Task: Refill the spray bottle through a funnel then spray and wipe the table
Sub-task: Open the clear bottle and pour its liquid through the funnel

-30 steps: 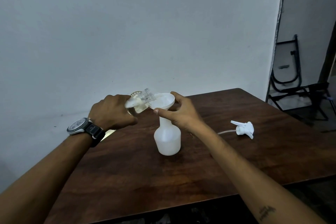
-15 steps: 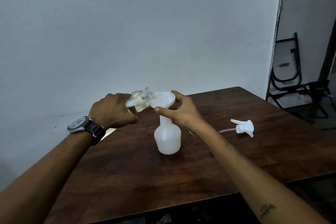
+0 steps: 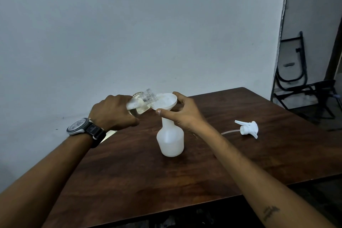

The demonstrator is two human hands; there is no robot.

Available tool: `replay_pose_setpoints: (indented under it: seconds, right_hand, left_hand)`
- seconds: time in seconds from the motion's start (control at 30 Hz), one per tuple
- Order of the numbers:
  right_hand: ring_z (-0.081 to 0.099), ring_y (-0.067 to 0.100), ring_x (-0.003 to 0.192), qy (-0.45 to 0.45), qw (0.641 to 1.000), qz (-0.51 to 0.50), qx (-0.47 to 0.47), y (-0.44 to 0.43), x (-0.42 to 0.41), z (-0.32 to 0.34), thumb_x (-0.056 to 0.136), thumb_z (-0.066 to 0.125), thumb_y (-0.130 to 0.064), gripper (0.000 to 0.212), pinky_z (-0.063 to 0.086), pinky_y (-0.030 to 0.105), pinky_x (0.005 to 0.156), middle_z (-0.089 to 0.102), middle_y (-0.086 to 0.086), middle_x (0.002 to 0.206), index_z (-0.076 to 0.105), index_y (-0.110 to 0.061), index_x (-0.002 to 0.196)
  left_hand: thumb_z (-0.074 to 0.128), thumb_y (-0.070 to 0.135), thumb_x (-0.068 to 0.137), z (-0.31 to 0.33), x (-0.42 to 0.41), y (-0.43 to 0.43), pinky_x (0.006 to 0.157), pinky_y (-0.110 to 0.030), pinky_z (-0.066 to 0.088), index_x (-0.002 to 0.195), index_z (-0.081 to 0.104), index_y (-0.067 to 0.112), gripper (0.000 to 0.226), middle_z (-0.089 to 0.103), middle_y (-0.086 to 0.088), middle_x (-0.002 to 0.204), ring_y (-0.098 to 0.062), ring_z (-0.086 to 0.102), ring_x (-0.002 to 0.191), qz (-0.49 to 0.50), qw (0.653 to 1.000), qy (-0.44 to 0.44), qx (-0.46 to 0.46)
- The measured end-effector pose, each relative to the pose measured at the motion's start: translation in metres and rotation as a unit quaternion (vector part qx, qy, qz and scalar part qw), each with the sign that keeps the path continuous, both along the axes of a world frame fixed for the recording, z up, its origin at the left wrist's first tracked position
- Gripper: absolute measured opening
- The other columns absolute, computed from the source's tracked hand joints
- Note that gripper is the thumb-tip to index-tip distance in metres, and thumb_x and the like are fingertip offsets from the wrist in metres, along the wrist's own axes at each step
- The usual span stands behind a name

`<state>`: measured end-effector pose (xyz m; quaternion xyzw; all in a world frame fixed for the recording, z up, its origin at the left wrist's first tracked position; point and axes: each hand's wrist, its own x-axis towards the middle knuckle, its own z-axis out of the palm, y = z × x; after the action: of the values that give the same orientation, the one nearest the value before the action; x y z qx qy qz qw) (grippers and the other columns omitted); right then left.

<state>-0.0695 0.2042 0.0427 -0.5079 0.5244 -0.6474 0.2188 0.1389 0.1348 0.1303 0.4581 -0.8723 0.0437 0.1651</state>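
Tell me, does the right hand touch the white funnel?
Touching. The head view shows the right hand pinching the white funnel at its rim, thumb in front, forefinger behind.

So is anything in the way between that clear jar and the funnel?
Nothing visible. The jar, tilted in the left hand, has its mouth right at the rim of the funnel. The right hand holds the funnel by its edge, not across the opening. The funnel sits in the white bottle.

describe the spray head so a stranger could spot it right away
Start at the dark wooden table. Right of the white bottle standing mid-table, the spray head lies alone on its side. It is the only piece with a trigger and a thin clear tube.
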Motion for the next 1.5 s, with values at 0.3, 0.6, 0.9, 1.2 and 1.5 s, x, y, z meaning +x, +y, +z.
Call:
replay_pose_setpoints:
  seconds: [0.3, 0.6, 0.9, 1.2, 1.5]
  right_hand:
    - [0.074, 0.022, 0.102, 0.012, 1.0, -0.003, 0.002, 0.0011, -0.0005, 0.0, 0.066, 0.093, -0.046, 0.045, 0.051, 0.03, 0.071, 0.077, -0.005, 0.104, 0.068, -0.027, 0.097]
    - [0.075, 0.022, 0.102, 0.001, 1.0, 0.006, 0.002, 0.0021, 0.0001, 0.0015, 0.067, 0.094, -0.044, 0.04, 0.05, 0.029, 0.07, 0.078, -0.003, 0.105, 0.068, -0.03, 0.095]
    - [0.075, 0.021, 0.104, -0.003, 1.0, 0.005, 0.007, 0.0009, 0.0002, 0.0011, 0.064, 0.094, -0.049, 0.046, 0.05, 0.029, 0.071, 0.078, -0.004, 0.107, 0.07, -0.032, 0.1]
    - [0.075, 0.021, 0.099, -0.011, 1.0, 0.017, 0.003, 0.0031, -0.0012, 0.0015, 0.068, 0.095, -0.04, 0.038, 0.05, 0.029, 0.07, 0.079, -0.002, 0.104, 0.071, -0.031, 0.097]
    - [0.075, 0.024, 0.102, -0.008, 1.0, 0.019, 0.001, 0.0033, -0.0018, 0.0007, 0.07, 0.094, -0.036, 0.037, 0.057, 0.034, 0.074, 0.079, -0.003, 0.104, 0.072, -0.028, 0.098]
  left_hand:
    - [0.075, 0.041, 0.066, -0.0013, -0.0011, 0.0006, 0.067, -0.03, 0.049, 0.078, 0.062, 0.035, 0.018, 0.064, 0.015, 0.081, -0.016, 0.063, 0.082, -0.002, 1.0, 0.0, 0.002]
    - [0.074, 0.044, 0.066, -0.0015, -0.0018, -0.0014, 0.066, -0.03, 0.047, 0.079, 0.058, 0.034, 0.023, 0.063, 0.013, 0.082, -0.018, 0.062, 0.082, 0.0, 1.0, -0.006, -0.004]
    - [0.075, 0.044, 0.067, -0.0002, -0.0017, -0.0023, 0.063, -0.029, 0.042, 0.078, 0.056, 0.033, 0.024, 0.062, 0.012, 0.082, -0.019, 0.062, 0.081, 0.0, 1.0, -0.01, -0.012]
    - [0.07, 0.049, 0.06, -0.0021, -0.0011, -0.0059, 0.066, -0.029, 0.046, 0.081, 0.06, 0.034, 0.028, 0.064, 0.013, 0.082, -0.019, 0.063, 0.084, -0.002, 1.0, -0.009, 0.0]
    - [0.074, 0.045, 0.064, -0.0003, -0.0025, -0.0053, 0.066, -0.03, 0.046, 0.079, 0.061, 0.036, 0.022, 0.064, 0.013, 0.082, -0.017, 0.063, 0.083, -0.001, 1.0, -0.009, -0.004]
